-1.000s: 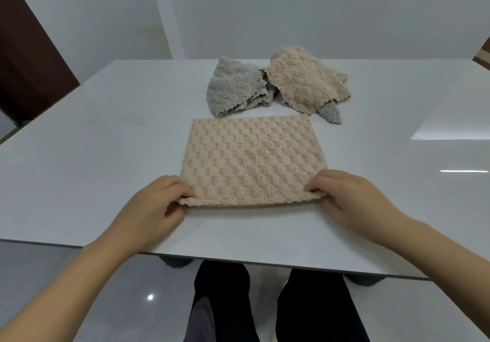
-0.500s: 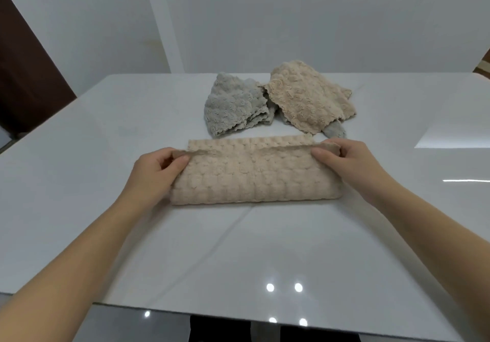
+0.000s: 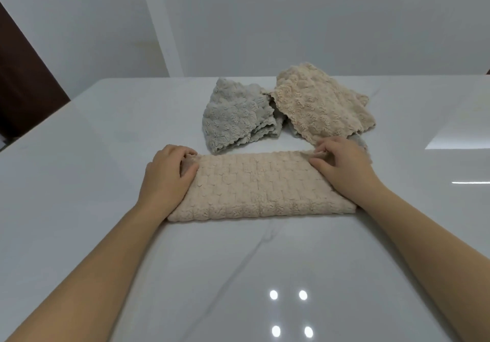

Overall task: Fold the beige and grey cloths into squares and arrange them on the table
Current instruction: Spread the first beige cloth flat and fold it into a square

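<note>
At the white glossy table (image 3: pixel 106 135), you work on a beige, bobble-textured fleece cloth (image 3: pixel 259 185). It lies doubled over into a long band near the table's middle, its fold facing you and its two open edges on the far side.

Your left hand (image 3: pixel 165 174) sits on the band's far left corner, fingers curled over the edge and thumb pressed on top, pinching both layers. Your right hand (image 3: pixel 342 164) pinches the far right corner the same way, fingertips bunching the pile slightly.

Just beyond the band lie a crumpled grey fleece cloth (image 3: pixel 236 119) and, to its right, a crumpled beige fleece cloth (image 3: pixel 320 103). They touch each other and neither is folded. The grey one's near edge almost meets the band.

The step in hand looks like squaring up the first fold, with a crosswise fold to follow.

- Line up the top layer's corners exactly over the lower ones before you let go, since thick pile tends to creep.
- Ease out the bunching under your right fingertips and press the band flat from the middle outward.
- For the next fold, bring one short end over the other and check the edges meet all round.
- Mind the grey heap close behind, so that it is not dragged along.
</note>
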`<state>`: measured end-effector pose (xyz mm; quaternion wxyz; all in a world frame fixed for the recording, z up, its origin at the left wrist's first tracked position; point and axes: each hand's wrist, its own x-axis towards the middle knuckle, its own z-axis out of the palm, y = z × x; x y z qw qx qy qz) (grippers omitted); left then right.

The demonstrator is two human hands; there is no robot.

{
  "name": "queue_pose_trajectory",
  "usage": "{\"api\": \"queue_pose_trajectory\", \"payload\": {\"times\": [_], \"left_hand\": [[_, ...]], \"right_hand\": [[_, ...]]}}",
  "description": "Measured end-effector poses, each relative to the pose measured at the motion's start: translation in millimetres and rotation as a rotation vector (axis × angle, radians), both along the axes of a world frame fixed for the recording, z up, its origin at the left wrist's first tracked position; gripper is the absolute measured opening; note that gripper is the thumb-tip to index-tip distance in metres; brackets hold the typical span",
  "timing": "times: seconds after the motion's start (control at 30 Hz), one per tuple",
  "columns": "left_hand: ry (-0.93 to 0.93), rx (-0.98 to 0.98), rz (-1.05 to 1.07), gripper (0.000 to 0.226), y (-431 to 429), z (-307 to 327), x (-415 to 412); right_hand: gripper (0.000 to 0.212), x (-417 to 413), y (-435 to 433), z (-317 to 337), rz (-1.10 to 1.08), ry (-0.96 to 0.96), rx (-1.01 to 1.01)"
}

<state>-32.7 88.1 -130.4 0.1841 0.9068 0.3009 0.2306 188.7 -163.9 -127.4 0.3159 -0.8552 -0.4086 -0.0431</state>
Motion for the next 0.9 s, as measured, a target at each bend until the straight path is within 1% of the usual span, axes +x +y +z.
{"api": "queue_pose_trajectory", "payload": {"times": [0.07, 0.13, 0.23, 0.27, 0.3, 0.37, 0.43, 0.53, 0.6, 0.63, 0.7, 0.77, 0.83, 0.9], "left_hand": [[0.055, 0.023, -0.013, 0.028, 2, 0, 1], [0.082, 0.026, -0.026, 0.029, 3, 1, 0], [0.079, -0.017, -0.042, 0.015, 2, 6, -2], [0.072, -0.034, -0.053, 0.007, 2, 8, -3], [0.062, -0.05, -0.068, 0.006, 0, 9, -3], [0.019, -0.121, -0.082, 0.015, -6, 10, -6], [-0.059, -0.202, -0.088, 0.024, -13, 12, -8], [-0.206, -0.203, -0.103, 0.03, -19, 16, -10], [-0.292, -0.216, -0.088, 0.03, -18, 18, -11], [-0.324, -0.226, -0.084, 0.03, -17, 18, -12], [-0.355, -0.243, -0.1, 0.035, -15, 18, -13], [-0.346, -0.23, -0.138, 0.044, -14, 18, -14], [-0.341, -0.189, -0.17, 0.043, -14, 19, -14], [-0.355, -0.175, -0.185, 0.035, -14, 21, -15]], "right_hand": [[0.008, 2, 0, 0, 0.035, -0.004, -0.048], [0.009, 3, -2, 0, 0.05, -0.035, -0.076], [0.011, 4, -3, 1, 0.052, -0.1, -0.107], [0.011, 4, -3, 2, 0.057, -0.089, -0.122], [0.011, 4, -3, 3, 0.069, -0.071, -0.137], [0.013, 2, -5, 5, 0.124, -0.042, -0.131], [0.018, -1, -7, 7, 0.167, 0.004, -0.056], [0.026, -7, -10, 9, 0.166, 0.063, 0.07], [0.025, -9, -11, 10, 0.141, 0.1, 0.115], [0.029, -10, -11, 11, 0.13, 0.122, 0.119], [0.045, -10, -11, 12, 0.119, 0.172, 0.094], [0.052, -8, -13, 14, 0.117, 0.208, 0.044], [0.052, -7, -14, 14, 0.1, 0.226, 0.012], [0.043, -8, -14, 16, 0.084, 0.271, 0.048]]}}
